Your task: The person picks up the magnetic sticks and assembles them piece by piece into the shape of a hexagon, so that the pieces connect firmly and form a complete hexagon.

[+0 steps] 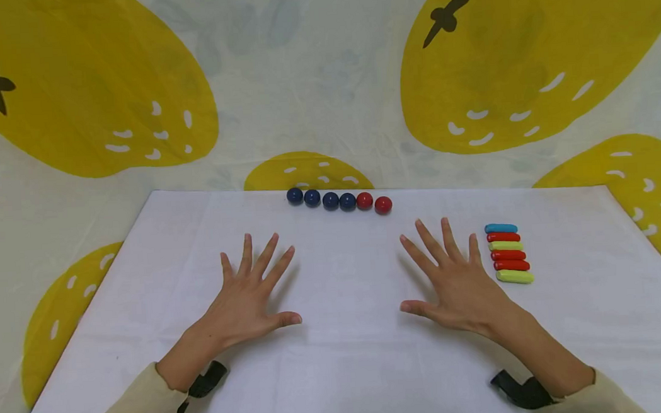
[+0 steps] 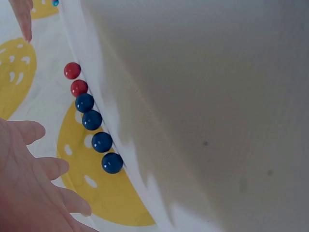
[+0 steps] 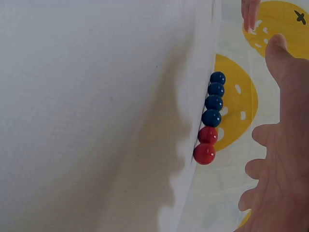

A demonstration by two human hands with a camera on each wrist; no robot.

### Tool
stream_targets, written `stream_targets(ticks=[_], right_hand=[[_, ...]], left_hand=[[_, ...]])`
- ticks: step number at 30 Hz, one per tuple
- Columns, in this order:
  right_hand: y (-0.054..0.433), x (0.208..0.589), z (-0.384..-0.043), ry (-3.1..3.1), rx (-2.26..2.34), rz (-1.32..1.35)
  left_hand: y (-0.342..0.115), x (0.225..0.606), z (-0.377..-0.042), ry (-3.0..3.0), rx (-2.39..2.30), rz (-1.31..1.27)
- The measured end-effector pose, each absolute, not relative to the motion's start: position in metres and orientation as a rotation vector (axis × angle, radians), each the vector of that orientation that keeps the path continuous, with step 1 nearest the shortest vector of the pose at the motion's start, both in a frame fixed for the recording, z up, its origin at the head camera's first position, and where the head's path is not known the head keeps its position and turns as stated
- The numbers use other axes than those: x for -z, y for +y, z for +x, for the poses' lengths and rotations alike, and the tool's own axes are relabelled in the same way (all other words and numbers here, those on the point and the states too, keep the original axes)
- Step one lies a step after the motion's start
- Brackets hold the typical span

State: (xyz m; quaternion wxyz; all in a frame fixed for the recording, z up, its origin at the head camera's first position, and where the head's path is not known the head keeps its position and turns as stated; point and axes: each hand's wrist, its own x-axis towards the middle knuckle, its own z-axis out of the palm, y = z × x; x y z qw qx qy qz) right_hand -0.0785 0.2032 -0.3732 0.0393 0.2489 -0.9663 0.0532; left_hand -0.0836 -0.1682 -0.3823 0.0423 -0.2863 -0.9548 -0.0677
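Observation:
Both hands are spread over the white table with nothing in them. My left hand is left of the middle, fingers straight and fanned, palm down. On the other side my right hand mirrors it, thumb pointing inward. Beyond the fingertips, a row of glossy balls lines the table's back edge: several dark blue balls on the left, then two red balls on the right. Just right of the right hand lies a column of short sticks, with a blue stick at the top, red sticks and yellow-green sticks.
A white cloth covers the table, whose back edge runs just behind the balls. Behind it hangs a pale curtain printed with large yellow fruit. Dark straps sit at both wrists, below beige sleeves.

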Motion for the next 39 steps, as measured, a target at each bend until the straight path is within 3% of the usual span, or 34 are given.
stream_targets(ticks=[12,24,39], right_hand=[[0.205,0.380,-0.065,-3.001,-0.212,0.712],[0.216,0.388,-0.043,-2.886,-0.369,0.724],[0.239,0.377,-0.041,-2.810,-0.384,0.745]], left_hand=[[-0.168,0.386,-0.088,-2.909,0.273,-0.858],[-0.172,0.385,-0.130,-3.005,0.432,-0.702],[-0.169,0.382,-0.154,-2.970,0.512,-0.637]])
